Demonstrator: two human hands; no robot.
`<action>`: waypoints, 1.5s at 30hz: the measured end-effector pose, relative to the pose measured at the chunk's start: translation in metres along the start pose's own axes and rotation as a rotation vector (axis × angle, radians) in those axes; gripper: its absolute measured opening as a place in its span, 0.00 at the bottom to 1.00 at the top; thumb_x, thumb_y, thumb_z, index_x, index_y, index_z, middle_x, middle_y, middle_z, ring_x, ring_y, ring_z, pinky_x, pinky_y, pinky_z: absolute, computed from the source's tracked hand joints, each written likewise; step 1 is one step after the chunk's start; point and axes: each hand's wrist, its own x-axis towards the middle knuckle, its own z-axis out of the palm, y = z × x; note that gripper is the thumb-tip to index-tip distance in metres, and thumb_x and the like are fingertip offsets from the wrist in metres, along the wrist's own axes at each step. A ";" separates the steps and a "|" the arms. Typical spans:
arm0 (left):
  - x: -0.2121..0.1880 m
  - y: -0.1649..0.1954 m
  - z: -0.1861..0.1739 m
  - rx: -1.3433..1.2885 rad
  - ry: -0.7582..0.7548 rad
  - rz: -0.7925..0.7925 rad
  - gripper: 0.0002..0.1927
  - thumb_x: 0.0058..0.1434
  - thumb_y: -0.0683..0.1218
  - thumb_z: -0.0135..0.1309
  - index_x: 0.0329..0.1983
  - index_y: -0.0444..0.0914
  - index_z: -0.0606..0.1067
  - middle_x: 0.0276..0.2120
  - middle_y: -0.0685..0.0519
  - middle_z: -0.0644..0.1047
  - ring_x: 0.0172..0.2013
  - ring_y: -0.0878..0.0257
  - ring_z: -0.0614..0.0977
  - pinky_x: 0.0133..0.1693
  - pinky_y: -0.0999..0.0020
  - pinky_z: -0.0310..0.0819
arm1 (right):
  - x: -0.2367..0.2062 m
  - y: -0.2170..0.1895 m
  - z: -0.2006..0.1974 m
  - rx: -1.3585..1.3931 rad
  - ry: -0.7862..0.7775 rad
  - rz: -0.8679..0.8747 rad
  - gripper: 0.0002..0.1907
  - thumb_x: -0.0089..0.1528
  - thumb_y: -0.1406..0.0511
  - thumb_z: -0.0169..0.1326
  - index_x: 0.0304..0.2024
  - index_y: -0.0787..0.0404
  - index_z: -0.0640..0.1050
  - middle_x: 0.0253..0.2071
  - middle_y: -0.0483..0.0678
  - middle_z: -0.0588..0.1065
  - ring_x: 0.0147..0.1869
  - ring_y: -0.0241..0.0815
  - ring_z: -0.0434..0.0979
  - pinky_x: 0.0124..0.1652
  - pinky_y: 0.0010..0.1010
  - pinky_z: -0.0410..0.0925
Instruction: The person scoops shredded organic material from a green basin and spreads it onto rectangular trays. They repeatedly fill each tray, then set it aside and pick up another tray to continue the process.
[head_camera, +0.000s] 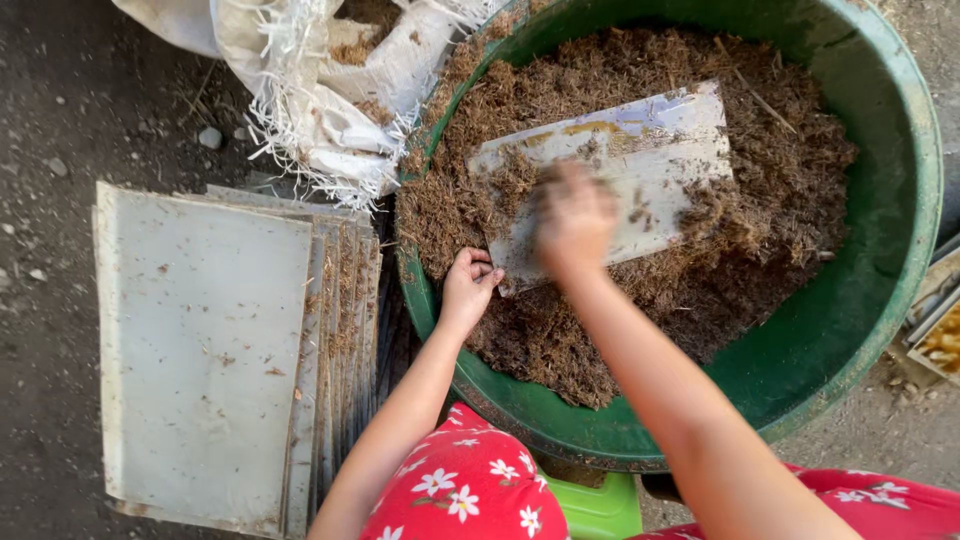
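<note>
From the head camera, the left hand (468, 288) pinches the lower corner of a pale plastic sheet (640, 170) lying on brown fibre (760, 250) in a green tub (900, 190). The right hand (574, 218) is blurred over the sheet; its grip cannot be told. More sheets (200, 350) lie stacked beside the tub on the ground.

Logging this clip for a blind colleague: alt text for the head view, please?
A right hand, blurred, brushes a pale flat sheet lying on brown fibrous material in a green tub; the left hand grips the sheet's corner. A stack of similar sheets lies alongside.

Frayed white sack (330, 90) beside green tub (905, 200)
</note>
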 end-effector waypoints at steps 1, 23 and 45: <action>0.001 0.000 0.000 -0.021 -0.007 -0.003 0.14 0.64 0.37 0.58 0.49 0.34 0.68 0.36 0.51 0.80 0.37 0.67 0.79 0.40 0.73 0.73 | -0.007 -0.032 0.003 0.040 -0.118 -0.013 0.21 0.60 0.68 0.52 0.56 0.55 0.77 0.64 0.46 0.74 0.68 0.47 0.68 0.69 0.50 0.52; -0.006 0.006 0.009 -0.016 0.053 0.034 0.13 0.64 0.37 0.58 0.48 0.36 0.68 0.34 0.53 0.78 0.37 0.65 0.79 0.41 0.71 0.73 | 0.095 0.046 0.034 0.032 -0.044 0.198 0.11 0.57 0.74 0.52 0.41 0.61 0.79 0.52 0.57 0.76 0.63 0.57 0.71 0.61 0.55 0.63; 0.009 0.004 0.006 -0.016 0.101 -0.117 0.39 0.61 0.43 0.62 0.71 0.29 0.56 0.46 0.50 0.79 0.45 0.63 0.80 0.48 0.66 0.73 | -0.073 0.075 -0.035 0.037 0.127 0.535 0.07 0.70 0.67 0.53 0.43 0.67 0.73 0.56 0.69 0.68 0.63 0.71 0.63 0.57 0.62 0.58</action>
